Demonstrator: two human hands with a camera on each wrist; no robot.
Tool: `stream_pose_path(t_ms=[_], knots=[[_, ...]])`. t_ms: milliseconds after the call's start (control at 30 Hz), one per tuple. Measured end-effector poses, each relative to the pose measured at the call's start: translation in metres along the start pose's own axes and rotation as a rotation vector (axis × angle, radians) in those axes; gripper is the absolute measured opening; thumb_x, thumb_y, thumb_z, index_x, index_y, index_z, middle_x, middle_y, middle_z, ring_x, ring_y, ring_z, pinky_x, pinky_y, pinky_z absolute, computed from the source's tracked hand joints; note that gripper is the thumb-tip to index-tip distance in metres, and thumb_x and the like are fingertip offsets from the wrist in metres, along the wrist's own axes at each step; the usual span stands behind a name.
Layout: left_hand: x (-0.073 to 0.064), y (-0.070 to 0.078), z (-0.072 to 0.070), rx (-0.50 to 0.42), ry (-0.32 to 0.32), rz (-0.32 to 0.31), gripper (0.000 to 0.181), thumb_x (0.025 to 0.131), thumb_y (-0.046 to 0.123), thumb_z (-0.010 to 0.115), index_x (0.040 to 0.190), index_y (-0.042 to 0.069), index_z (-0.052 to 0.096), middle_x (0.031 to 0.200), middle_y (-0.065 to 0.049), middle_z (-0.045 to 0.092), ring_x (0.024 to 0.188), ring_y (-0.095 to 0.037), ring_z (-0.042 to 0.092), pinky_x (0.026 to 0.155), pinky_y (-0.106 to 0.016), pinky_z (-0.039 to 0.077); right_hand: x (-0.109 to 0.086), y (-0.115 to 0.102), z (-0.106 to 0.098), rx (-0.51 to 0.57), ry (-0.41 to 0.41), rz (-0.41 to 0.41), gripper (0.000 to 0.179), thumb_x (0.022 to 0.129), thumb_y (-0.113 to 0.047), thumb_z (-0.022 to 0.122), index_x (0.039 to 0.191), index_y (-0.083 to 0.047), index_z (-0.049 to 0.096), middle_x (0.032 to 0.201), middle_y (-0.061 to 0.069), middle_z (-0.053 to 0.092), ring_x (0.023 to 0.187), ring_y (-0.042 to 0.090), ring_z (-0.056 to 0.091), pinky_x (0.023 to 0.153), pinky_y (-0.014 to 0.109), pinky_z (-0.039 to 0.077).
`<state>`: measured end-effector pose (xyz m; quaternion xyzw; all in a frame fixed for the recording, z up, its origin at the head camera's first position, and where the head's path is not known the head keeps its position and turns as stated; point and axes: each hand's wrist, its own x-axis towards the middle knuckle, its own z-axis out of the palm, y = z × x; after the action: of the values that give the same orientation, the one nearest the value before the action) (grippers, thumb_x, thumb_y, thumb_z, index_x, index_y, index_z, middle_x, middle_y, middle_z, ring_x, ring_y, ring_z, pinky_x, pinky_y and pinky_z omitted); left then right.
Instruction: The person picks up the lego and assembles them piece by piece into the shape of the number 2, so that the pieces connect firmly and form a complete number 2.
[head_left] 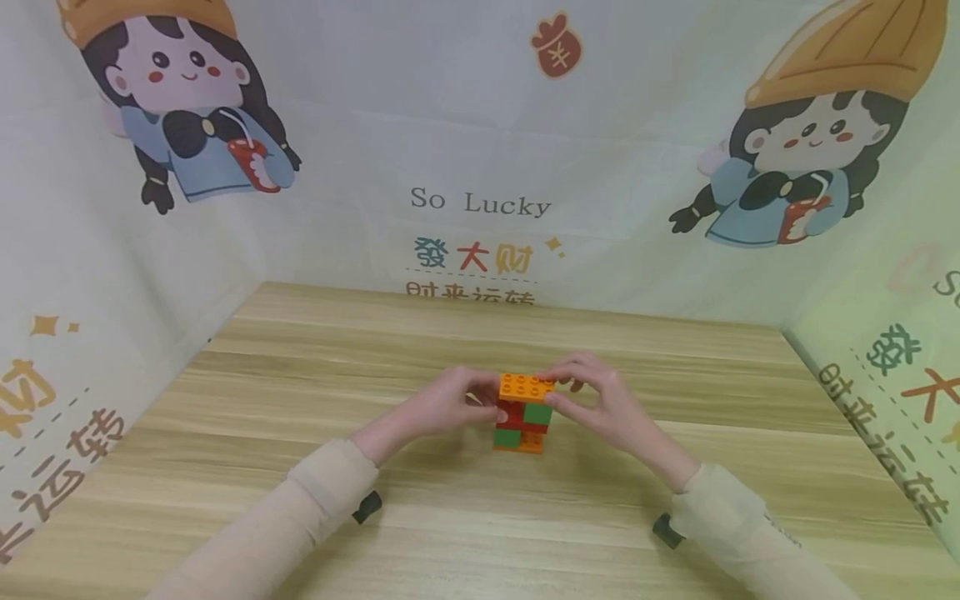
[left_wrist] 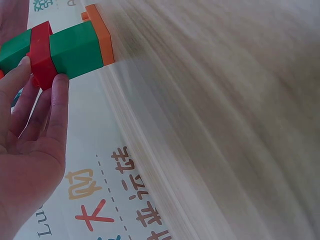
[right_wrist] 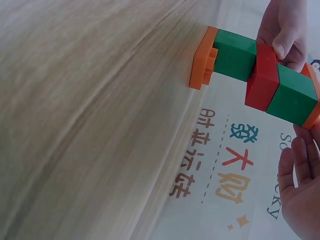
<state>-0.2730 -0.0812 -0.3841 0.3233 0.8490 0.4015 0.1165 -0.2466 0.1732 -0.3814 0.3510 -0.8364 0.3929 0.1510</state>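
Note:
A small tower of toy building blocks stands upright between both hands. From the bottom it has an orange plate (right_wrist: 202,57), a green block (left_wrist: 76,49), a red block (right_wrist: 263,77), a second green block (right_wrist: 292,94) and another orange plate (head_left: 523,387) with studs facing up. The two green blocks sit at opposite ends of the red one. My left hand (head_left: 448,402) pinches the red block between thumb and fingertips, seen closely in the left wrist view. My right hand (head_left: 600,400) holds the right end of the top orange plate, thumb in front and fingers behind.
The tower's base is at the wood-grain tabletop (head_left: 300,400). A printed white cloth (head_left: 360,125) hangs behind the table and along both sides. Dark camera pieces jut from under each cuff, one by the left sleeve (head_left: 333,483) and one by the right sleeve (head_left: 723,508).

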Motion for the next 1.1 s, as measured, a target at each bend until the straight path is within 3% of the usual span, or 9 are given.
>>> stream_pose_path(t_ms=[300,800,1100], knots=[[-0.0006,-0.0014,0.0008,-0.02,-0.003,-0.01,0.028,0.09,0.013,0.071,0.118,0.012,0.069,0.11,-0.003,0.073,0.097,-0.012,0.066,0.091,-0.031,0.058,-0.0012,0.0036,0.0032,0.024,0.035,-0.018,0.026,0.086,-0.006,0.074,0.111,-0.013,0.073,0.105,0.003,0.07,0.092,0.015,0.055,0.076,0.025,0.052],[0.0001,-0.0033,-0.0001,-0.036,-0.012,0.002,0.029,0.09,0.014,0.072,0.118,0.011,0.068,0.11,-0.004,0.073,0.095,-0.013,0.066,0.089,-0.028,0.059,-0.0016,0.0075,0.006,0.024,0.06,-0.044,0.027,0.085,-0.004,0.074,0.11,-0.011,0.072,0.106,0.004,0.071,0.09,0.017,0.056,0.074,0.029,0.053],[0.001,-0.0044,0.0005,-0.03,-0.009,0.003,0.028,0.088,0.013,0.074,0.115,0.011,0.069,0.106,-0.004,0.073,0.091,-0.012,0.065,0.086,-0.026,0.059,-0.0009,0.0041,0.0041,-0.005,0.048,-0.008,0.026,0.085,-0.008,0.075,0.111,-0.012,0.072,0.107,0.003,0.071,0.09,0.016,0.055,0.074,0.027,0.052]])
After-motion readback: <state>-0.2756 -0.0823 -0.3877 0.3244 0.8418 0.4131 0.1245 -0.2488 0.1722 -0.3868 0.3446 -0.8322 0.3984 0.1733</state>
